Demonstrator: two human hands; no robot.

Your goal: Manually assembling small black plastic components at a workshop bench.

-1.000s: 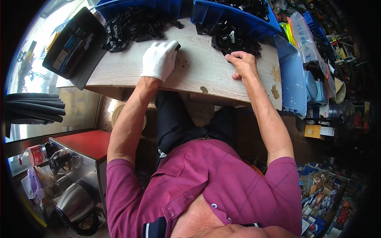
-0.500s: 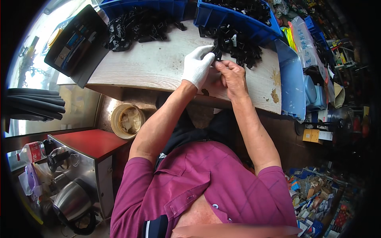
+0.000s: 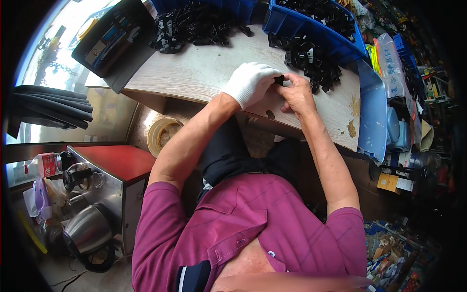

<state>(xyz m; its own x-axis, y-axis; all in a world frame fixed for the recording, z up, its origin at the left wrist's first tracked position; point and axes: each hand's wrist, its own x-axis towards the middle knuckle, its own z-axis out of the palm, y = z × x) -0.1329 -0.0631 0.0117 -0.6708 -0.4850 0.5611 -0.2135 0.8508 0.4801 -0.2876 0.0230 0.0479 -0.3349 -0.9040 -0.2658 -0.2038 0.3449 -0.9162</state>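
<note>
Both hands met at centre frame over the front edge of the wooden bench (image 3: 204,73), pinching one small black plastic part (image 3: 279,80) between them: the left hand (image 3: 249,83), in a white knit glove, and the bare right hand (image 3: 296,92) each had fingertips closed on it. Just beyond lay a loose pile of black clips (image 3: 311,65). Farther, at upper centre, was a second heap (image 3: 194,27). One blue plastic bin (image 3: 316,29) sat at upper right.

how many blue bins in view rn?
2: one blue bin at the bench's far right, full of black parts, another blue bin at the far edge, mostly cropped. More may be hidden in the right-side clutter.
</note>
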